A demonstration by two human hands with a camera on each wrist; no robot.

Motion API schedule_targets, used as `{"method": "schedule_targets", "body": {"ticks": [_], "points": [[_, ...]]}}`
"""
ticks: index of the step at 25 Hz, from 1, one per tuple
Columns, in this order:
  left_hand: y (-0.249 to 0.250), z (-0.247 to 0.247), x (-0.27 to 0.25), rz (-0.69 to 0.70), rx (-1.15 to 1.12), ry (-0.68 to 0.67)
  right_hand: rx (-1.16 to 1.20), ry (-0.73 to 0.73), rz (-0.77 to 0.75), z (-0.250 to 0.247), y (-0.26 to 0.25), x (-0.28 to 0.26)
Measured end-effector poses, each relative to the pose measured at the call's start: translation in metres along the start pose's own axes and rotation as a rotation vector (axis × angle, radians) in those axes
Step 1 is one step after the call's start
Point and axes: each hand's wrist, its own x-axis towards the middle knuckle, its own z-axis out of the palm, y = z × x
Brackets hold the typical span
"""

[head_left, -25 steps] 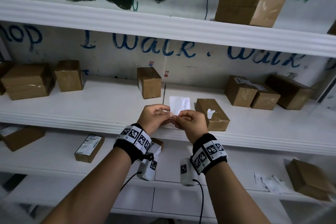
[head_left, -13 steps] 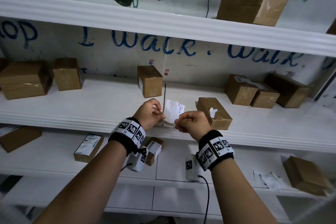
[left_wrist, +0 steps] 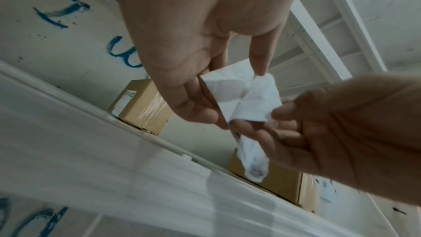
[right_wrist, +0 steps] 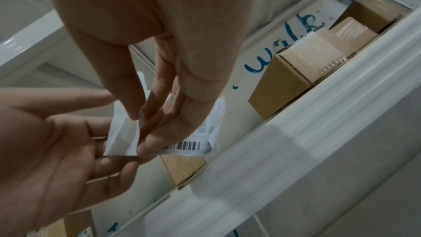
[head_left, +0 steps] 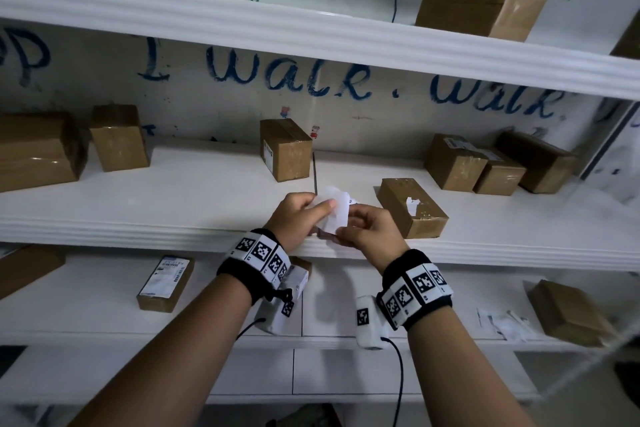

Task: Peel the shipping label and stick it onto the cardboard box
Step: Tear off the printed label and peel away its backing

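Both hands hold a white shipping label sheet (head_left: 335, 209) in front of the middle shelf. My left hand (head_left: 311, 211) pinches the blank backing (left_wrist: 227, 86) between thumb and fingers. My right hand (head_left: 350, 230) pinches the printed label (right_wrist: 190, 145), whose barcode shows in the right wrist view. The two layers curl apart from each other, joined at the lower part. A flat cardboard box (head_left: 412, 206) with torn white label scraps on top lies on the shelf just right of my hands.
More cardboard boxes stand on the middle shelf: one upright (head_left: 285, 149) behind my hands, three at the right (head_left: 457, 163), two at the left (head_left: 119, 137). The lower shelf holds a labelled box (head_left: 166, 282) and loose papers (head_left: 504, 322). The shelf lip (head_left: 173, 229) runs under my hands.
The sheet stood flat between my fingertips; now it has split into two curling layers. My left thumb has come over the top of the backing, and the hands drew apart, then closer.
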Motion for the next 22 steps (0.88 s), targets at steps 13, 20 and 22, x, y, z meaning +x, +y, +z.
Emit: {"method": "schedule_targets", "body": {"ticks": [13, 20, 22], "points": [[0.003, 0.024, 0.001, 0.042, -0.108, 0.107, -0.303, 0.152, -0.250, -0.019, -0.005, -0.022], [0.037, 0.053, 0.001, -0.017, -0.191, 0.106, -0.206, 0.103, -0.213, -0.059, -0.009, -0.009], [0.035, 0.054, 0.012, -0.063, -0.264, 0.142, -0.176, 0.069, -0.217, -0.069, -0.011, -0.003]]}}
